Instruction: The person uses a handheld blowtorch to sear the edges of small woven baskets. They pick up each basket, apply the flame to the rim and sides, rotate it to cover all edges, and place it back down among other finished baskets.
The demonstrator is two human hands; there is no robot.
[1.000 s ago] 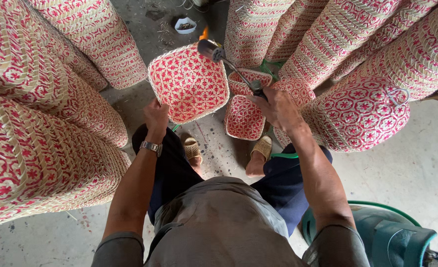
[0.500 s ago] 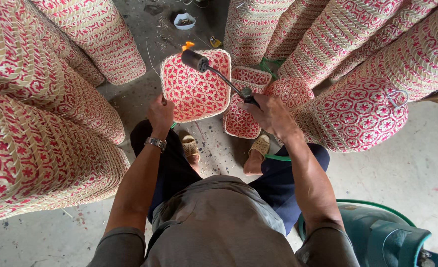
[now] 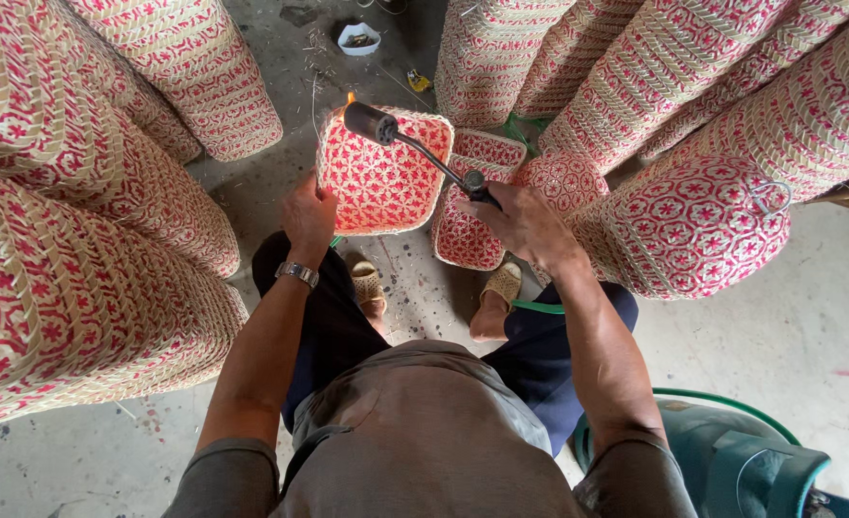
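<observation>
My left hand [image 3: 309, 219] grips the near left edge of a square woven basket [image 3: 386, 187] patterned in red and tan, tilted so its bottom faces me. My right hand [image 3: 520, 223] is closed around the handle of a gas torch [image 3: 415, 149]. The torch's dark head lies over the basket's upper left corner, where a small orange flame [image 3: 351, 98] shows. A steel watch [image 3: 298, 273] sits on my left wrist.
Tall stacks of matching red woven baskets [image 3: 89, 249] crowd the left side and the right [image 3: 683, 225]. Smaller baskets [image 3: 468, 235] lie on the concrete floor by my sandalled feet [image 3: 501, 283]. A green gas cylinder [image 3: 731, 460] with a hose stands at lower right. A small white dish [image 3: 358, 38] lies far ahead.
The basket has been shifted and turned in my left hand. The torch head has moved from the basket's upper right corner to its upper left corner.
</observation>
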